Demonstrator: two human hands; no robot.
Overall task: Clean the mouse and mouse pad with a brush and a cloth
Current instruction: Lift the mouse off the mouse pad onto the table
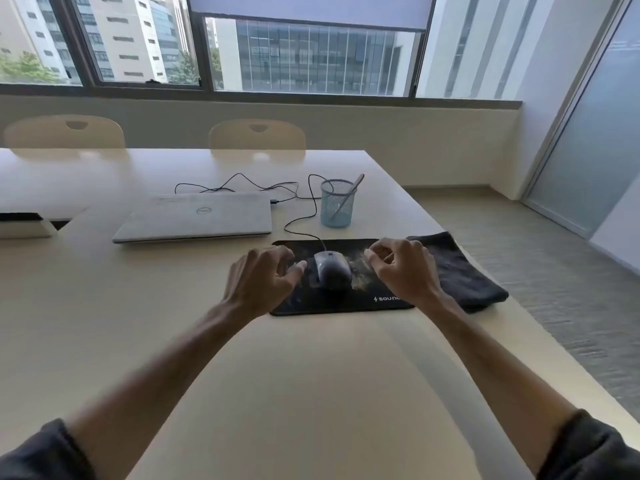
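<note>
A grey wired mouse (332, 271) sits in the middle of a black mouse pad (346, 303) dusted with pale powder. My left hand (263, 278) hovers just left of the mouse, fingers curled and apart, holding nothing. Just right of the mouse is my right hand (401, 268), fingers loosely curled and empty. A dark folded cloth (460, 271) lies against the pad's right edge, partly behind my right hand. The brush (349, 194) stands handle-up in a blue mesh cup (337, 207) behind the pad.
A closed silver laptop (197, 216) lies left of the cup, with the mouse cable (242, 183) looping behind it. The table's right edge (512, 306) runs close past the cloth. Two chairs (256, 135) stand at the far side.
</note>
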